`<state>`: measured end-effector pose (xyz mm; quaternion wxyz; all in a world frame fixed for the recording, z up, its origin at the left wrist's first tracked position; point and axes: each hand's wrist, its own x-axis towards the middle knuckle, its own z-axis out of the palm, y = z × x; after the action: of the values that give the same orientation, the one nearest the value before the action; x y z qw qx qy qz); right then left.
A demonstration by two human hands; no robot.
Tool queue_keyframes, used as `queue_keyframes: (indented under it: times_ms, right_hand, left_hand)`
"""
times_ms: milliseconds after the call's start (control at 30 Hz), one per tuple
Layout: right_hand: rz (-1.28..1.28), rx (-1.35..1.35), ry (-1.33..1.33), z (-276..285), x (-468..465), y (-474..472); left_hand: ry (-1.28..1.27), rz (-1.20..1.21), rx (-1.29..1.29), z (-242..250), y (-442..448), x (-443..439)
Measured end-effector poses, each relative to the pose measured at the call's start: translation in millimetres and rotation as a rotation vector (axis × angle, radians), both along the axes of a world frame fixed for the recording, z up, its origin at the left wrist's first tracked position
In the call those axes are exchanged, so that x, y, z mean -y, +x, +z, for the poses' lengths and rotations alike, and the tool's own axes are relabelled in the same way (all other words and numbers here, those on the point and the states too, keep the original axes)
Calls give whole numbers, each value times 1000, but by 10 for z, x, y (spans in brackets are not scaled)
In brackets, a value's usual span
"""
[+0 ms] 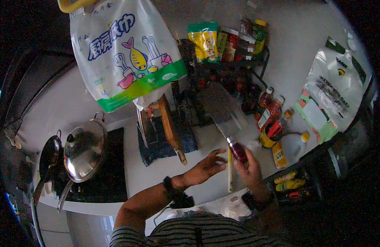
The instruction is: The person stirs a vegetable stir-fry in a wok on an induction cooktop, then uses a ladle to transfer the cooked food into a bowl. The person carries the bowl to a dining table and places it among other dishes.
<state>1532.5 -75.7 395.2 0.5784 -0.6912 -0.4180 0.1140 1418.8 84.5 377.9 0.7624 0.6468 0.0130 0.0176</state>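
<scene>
My right hand [249, 168] is closed around the dark red handle of a broad-bladed kitchen cleaver [219, 105], whose blade points up and away to the left. To the left of it my left hand [207, 168] has its fingers spread and holds nothing. A pale, narrow handle or stick [230, 169] lies between the two hands on the white countertop [208, 185]; what its far end belongs to is hidden near the cleaver. Farther off, a dark cloth mat [168, 146] lies under a wooden-edged item [170, 129] and some metal utensils.
A lidded pan [85, 151] and a dark pan [51, 151] stand left on the black cooktop [114, 173]. A bag of kitchen wipes [131, 58] hangs upper left. Sauce bottles [273, 132], a jug [293, 145], a plastic bag pack [329, 89] and a black rack [255, 63] with packets are right.
</scene>
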Motion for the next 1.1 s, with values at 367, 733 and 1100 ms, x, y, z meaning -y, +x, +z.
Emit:
queue_keyframes:
  times_ms: [367, 733, 1100]
  right_hand:
    - [168, 673, -309, 973, -1066, 836]
    - [332, 846, -290, 1169, -2150, 1091]
    - [556, 603, -235, 413, -2979, 1606]
  left_hand:
    - [178, 303, -349, -763, -1420, -481]
    - [-209, 757, -408, -1011, -2405, -144]
    - [-309, 904, -365, -1107, -3060, 278]
